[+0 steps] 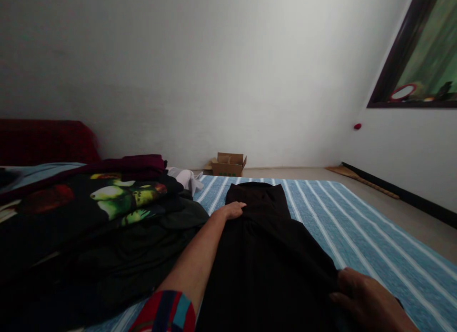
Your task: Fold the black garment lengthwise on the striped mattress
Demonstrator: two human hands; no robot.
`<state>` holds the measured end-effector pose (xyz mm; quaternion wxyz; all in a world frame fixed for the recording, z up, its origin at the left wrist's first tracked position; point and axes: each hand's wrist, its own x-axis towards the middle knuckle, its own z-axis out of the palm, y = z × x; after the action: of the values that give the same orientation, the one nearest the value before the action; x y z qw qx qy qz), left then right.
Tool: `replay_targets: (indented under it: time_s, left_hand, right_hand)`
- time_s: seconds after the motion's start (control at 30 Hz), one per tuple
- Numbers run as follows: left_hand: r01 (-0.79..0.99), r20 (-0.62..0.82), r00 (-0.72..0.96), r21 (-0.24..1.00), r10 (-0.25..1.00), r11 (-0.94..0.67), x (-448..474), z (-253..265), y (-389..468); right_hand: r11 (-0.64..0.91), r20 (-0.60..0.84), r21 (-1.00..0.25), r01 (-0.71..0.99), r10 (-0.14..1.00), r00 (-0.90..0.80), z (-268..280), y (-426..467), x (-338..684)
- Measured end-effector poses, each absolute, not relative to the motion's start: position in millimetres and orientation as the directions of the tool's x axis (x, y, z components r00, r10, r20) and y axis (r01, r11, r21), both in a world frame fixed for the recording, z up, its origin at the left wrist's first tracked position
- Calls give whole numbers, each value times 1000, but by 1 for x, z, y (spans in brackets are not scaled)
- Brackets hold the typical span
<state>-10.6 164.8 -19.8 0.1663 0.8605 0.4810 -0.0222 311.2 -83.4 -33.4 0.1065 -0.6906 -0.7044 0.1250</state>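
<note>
Black garment: laid lengthwise at centre frame on a blue-and-white striped mat, its far end reaching toward the mat's upper edge, its near end running off the bottom of the frame. Left hand: at centre, palm down and fingers flat on the garment's left edge near the far end, not clenched; a striped sleeve shows at the bottom. Right hand: lower right, fingers curled, gripping the garment's right edge. Heap of dark and printed clothes: left half of the frame, crowding the garment's left side. Bare mat lies open to the right of the garment, then bare floor up to the wall. Cardboard box: beyond the mat's far edge, against the wall.
</note>
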Motion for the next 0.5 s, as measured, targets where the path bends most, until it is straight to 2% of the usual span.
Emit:
replay_targets:
  time_s: [0.23, 0.4, 0.5]
  left_hand:
    - [852, -184, 502, 271, 845, -448, -9, -21, 160]
    - [844, -179, 513, 281, 840, -456, -8, -16, 156]
    - [835, -172, 527, 289, 833, -468, -8, -14, 154]
  right_hand:
    - [-46, -147, -356, 933, 989, -7, -20, -86, 303]
    - [6, -206, -476, 879, 971, -118, -21, -85, 299]
    - [5, -210, -412, 911, 973, -100, -32, -85, 299]
